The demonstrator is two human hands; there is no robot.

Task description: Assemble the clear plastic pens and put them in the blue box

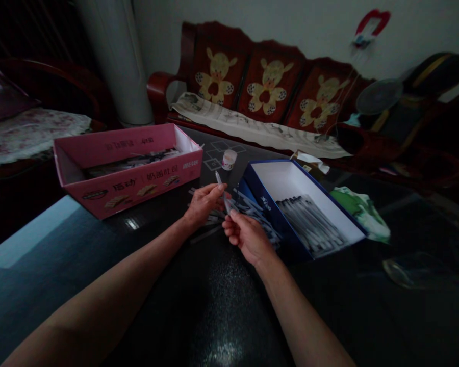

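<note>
My left hand [203, 204] pinches a slim, pale, pen-like stick [219, 178] between thumb and fingers, its narrow tip pointing up and away. Close by on the right, my right hand [248, 234] has its thumb and forefinger closed on the lower end of a pale slim piece [227, 205]. Whether this is the same stick or a separate part, I cannot tell. Beneath and behind the hands, a loose pile of similar slim sticks [252, 209] lies on the dark table, partly covered by my fingers. More sticks with dark ends [309, 224] lie side by side in the blue box [265, 201].
At the left stands a pink carton [149, 186] with loose slim pieces inside. A small round tub [229, 159] sits between the boxes. Right of the blue box lies a green and white plastic bag [361, 211]. A wooden sofa [248, 76] stands behind the glossy table [222, 306].
</note>
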